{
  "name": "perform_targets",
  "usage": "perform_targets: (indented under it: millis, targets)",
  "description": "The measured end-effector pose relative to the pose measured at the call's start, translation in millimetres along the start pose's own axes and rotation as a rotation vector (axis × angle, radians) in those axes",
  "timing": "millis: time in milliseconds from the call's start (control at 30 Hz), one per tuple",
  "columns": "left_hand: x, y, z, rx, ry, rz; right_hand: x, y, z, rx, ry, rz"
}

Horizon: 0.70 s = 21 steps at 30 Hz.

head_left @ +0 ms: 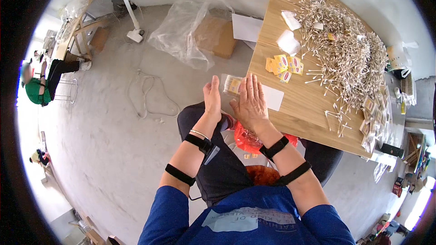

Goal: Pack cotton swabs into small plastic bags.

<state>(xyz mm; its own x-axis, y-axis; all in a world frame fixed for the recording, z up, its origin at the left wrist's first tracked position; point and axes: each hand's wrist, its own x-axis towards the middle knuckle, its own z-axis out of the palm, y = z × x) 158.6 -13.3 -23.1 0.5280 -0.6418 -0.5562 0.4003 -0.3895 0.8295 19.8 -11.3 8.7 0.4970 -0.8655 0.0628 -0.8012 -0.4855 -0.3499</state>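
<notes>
My left hand point(212, 97) is turned on edge, fingers stretched out, beside the left end of a clear packet of cotton swabs point(232, 85). A yellow card shows inside that packet. It juts past the table's left edge, its right end hidden by my right hand point(251, 102). That hand lies flat with straight fingers, partly over a white card point(273, 98) on the wooden table point(295, 118). Whether my left hand touches the packet I cannot tell. Several small yellow cards point(284, 66) lie beyond my right hand.
A large heap of loose cotton swabs point(349, 50) covers the table's right side, with packed swabs point(374, 120) at its near corner. Below my right hand hangs a red plastic bag point(247, 139). Clear plastic sheeting point(181, 31) and a cardboard box point(218, 36) lie on the floor. A person point(38, 86) sits far left.
</notes>
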Motion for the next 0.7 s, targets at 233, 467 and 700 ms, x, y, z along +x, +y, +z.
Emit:
perform_targets:
  millis: [233, 467, 700]
  targets:
    - [-21.3, -6.2, 18.6, -0.277, -0.18, -0.084, -0.2, 1.9, 9.7, -0.066, 0.041, -0.028]
    - [-12.7, -9.9, 27.2, -0.35, -0.057, 0.025, -0.8, -0.6, 4.8, -0.075, 0.039, -0.031]
    - [-11.9, -3.6, 27.4, -0.239, -0.131, 0.023, -1.6, 1.8, 6.7, -0.049, 0.06, -0.042]
